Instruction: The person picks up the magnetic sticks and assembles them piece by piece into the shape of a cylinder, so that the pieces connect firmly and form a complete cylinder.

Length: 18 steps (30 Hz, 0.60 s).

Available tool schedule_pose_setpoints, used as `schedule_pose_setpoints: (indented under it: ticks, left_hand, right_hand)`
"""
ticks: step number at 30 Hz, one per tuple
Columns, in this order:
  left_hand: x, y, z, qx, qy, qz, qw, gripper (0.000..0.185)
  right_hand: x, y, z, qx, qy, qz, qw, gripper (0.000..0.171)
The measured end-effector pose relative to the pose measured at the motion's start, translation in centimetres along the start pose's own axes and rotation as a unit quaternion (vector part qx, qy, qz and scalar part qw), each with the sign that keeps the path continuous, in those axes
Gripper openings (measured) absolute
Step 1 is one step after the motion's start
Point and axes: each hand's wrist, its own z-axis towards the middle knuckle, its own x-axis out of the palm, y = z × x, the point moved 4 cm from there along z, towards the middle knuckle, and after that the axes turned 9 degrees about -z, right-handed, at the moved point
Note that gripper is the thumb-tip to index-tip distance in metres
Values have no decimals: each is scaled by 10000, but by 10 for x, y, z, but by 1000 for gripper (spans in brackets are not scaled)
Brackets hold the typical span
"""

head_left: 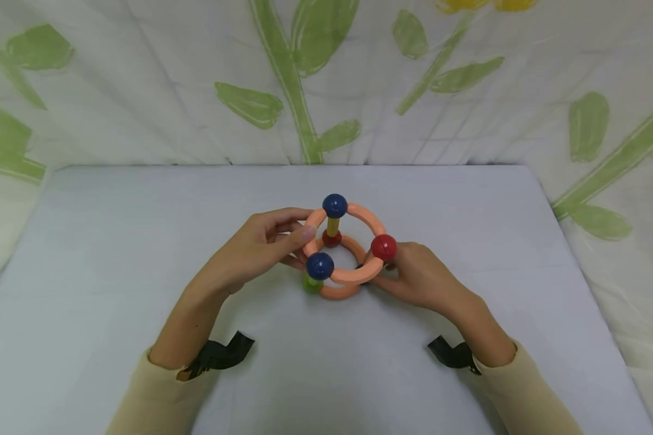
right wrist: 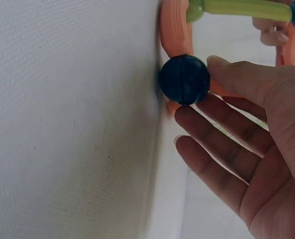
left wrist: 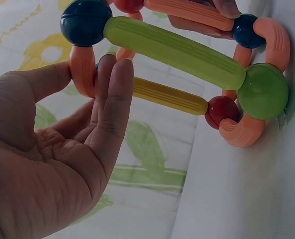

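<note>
A magnetic ball-and-rod frame stands on the table between the hands, with two rings of curved orange rods one above the other. Two blue balls and a red ball join the upper ring. A green rod and a yellow rod run down to a green ball and a red ball. My left hand pinches the upper ring's left curved rod between thumb and fingers. Low on the right, my right hand grips the lower ring's dark blue ball.
The frame stands on a white-covered table. Behind it hangs a white cloth painted with green leaves. Black curved pieces stick out at both wrists, by the cream sleeves.
</note>
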Motion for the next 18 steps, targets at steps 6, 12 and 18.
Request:
schedule_pose_setpoints:
  ticks: [6, 12, 18]
  left_hand:
    - [2, -1, 0, -42, -47, -51, 10000, 45]
    - [4, -3, -1, -21, -109, 64, 9999, 45]
    - [3, -5, -3, 7, -228, 182, 9996, 45]
  right_hand:
    - [1, 2, -2, -9, 38, 83, 10000, 20]
    - [2, 4, -2, -126, 0, 48, 9999, 22]
    - [2, 7, 0, -174, -61, 60, 9998, 21]
